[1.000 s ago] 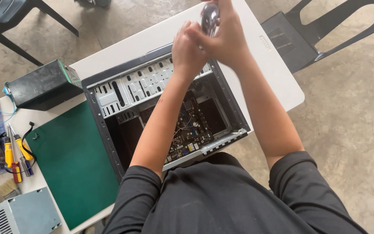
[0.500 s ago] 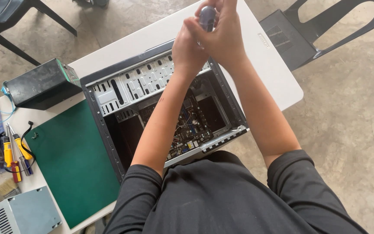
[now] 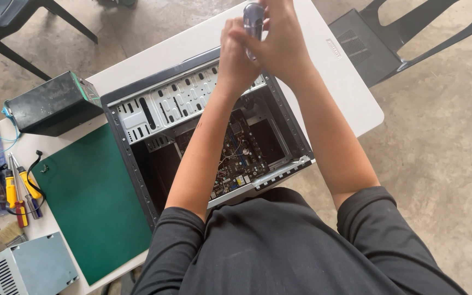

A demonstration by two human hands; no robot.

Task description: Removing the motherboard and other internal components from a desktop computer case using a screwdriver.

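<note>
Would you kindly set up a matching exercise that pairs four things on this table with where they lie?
Things:
1. Green mat
2. Black box
3. Screwdrivers
4. Grey power supply

Places:
A. Near-left corner of the table
B. Far-left, beyond the mat
C. Flat against the left side of the open case
D. Left table edge, beside the mat

Pairs: 1-C, 2-B, 3-D, 4-A

Both hands, the left hand and the right hand, are raised over the case's far side around a clear-handled tool.

A green mat (image 3: 91,207), yellow-handled screwdrivers (image 3: 20,186) and a grey power supply (image 3: 25,267).
</note>
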